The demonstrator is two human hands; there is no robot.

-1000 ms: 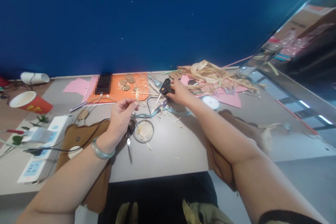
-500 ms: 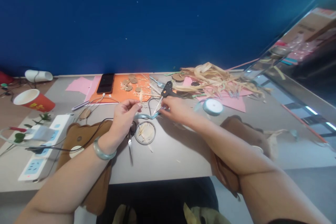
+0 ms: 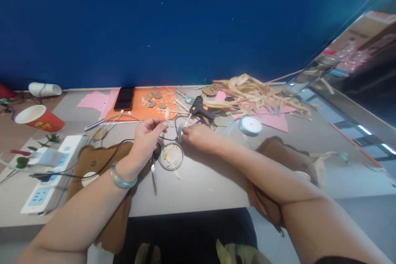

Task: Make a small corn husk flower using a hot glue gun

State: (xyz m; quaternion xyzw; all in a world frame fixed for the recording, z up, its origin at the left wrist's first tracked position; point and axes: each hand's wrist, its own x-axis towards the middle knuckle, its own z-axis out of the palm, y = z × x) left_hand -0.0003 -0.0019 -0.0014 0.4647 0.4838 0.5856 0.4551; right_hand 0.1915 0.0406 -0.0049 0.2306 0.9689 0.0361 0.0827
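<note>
One pale sliver (image 3: 167, 114) stands upright in the left hand's grip (image 3: 147, 136).

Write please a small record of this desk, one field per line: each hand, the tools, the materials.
left hand: the left hand pinches a pale strip
right hand: the right hand is at a light-blue ribbon; grip unclear
glue gun: black glue gun, lying beyond the right hand
scissors: scissors, left of a round dish
dish contents: pale scraps
phone: phone, on orange paper
</note>
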